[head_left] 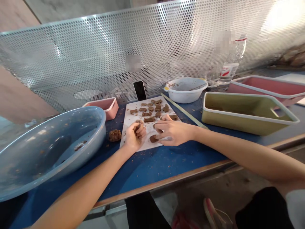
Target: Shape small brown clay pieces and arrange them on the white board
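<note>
Blue table (152, 168): left hand (135, 135) curled, its contents unclear; right hand (170, 131), fingers bent, at a near clay piece (153, 139) on white board (128, 119).

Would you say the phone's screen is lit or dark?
Dark: the phone, propped at a tilt before the perforated panel, shows a plain black face. Whether it is switched off, I cannot tell.

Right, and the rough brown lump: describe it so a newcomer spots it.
Find the big blue tub on the left. Just right of it, on the blue table beside the white board, sits a rough, rounded brown lump. It lies off the board, unlike the smaller brown pieces.
</note>
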`<state>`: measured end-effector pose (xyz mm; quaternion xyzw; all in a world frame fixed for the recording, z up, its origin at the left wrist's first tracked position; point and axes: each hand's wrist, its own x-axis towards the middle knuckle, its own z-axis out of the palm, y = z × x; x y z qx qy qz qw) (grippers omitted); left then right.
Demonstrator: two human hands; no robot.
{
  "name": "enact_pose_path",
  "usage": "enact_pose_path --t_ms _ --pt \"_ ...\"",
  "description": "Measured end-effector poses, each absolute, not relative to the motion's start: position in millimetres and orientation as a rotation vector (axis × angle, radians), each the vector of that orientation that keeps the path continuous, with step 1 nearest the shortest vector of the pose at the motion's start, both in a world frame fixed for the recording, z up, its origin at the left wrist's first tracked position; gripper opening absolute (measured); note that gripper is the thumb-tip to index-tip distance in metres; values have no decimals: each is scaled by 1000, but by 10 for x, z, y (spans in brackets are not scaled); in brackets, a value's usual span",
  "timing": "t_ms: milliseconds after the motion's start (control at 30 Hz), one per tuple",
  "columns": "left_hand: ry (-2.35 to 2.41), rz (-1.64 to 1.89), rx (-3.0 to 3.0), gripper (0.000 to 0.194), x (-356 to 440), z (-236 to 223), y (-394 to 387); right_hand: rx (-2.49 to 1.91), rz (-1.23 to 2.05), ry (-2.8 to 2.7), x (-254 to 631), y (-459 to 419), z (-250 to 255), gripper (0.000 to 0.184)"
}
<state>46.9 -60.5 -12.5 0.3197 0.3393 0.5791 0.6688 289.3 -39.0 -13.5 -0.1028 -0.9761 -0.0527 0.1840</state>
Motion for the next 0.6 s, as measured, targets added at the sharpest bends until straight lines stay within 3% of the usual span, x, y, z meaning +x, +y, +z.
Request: enact_pose_path --t_ms 600 --pt "761 1305 724 10 480 -128 -609 -239 -144 -2736 2904 -320 -280 38"
